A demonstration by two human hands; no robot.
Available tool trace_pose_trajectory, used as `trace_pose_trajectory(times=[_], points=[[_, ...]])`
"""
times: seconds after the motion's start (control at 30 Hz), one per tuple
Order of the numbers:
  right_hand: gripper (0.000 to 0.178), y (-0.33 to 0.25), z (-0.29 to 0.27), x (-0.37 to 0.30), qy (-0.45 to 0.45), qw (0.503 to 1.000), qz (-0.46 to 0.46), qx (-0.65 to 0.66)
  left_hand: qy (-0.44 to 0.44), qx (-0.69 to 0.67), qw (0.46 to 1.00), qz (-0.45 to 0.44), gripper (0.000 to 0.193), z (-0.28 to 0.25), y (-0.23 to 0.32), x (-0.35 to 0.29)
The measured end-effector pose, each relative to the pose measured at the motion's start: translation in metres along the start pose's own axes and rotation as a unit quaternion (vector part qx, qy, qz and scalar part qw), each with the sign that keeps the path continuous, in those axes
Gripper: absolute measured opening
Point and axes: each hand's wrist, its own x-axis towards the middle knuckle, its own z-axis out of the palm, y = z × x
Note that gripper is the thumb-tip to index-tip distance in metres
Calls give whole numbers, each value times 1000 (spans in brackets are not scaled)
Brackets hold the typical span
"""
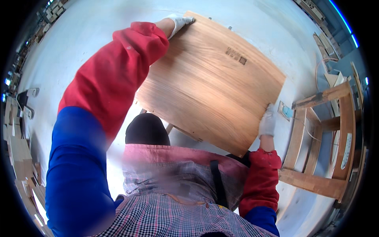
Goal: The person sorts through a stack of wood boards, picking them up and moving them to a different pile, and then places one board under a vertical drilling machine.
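A wide wooden panel [213,79] with light brown grain and a small dark printed mark lies tilted in front of me. My left hand [179,25], in a white glove, reaches across to the panel's far left corner and grips its edge. On the near right side, my right hand [267,121], also gloved in white, holds the panel's right edge. The fingers of both hands are partly hidden by the glove and the board. Red sleeve covers [118,67] over blue sleeves run along both arms.
To my right stands a wooden frame [310,173] with slats. Beside the panel's right edge lies a small flat tool with a light blue top [286,110] and a thin cord. Stacked boards [19,152] line the left side. Under the panel's near edge, a wooden support [185,133] shows.
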Motion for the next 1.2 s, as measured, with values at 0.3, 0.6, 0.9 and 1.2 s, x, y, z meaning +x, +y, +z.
trace_pose_trajectory(times=[0.3,0.6,0.9,1.2], points=[[54,-45,101,15,-95,986,57,-124,50,115,989,-78,74,-19,-125,101],[58,-26,124,17,-68,990,80,-89,-57,37,998,-2,54,-11,-134,127],[56,43,83,46,-141,979,144,1,-199,-143,956,164,46,-73,-115,55],[53,-18,29,-78,-348,885,221,217,-123,228,961,98,85,-100,-259,-132]])
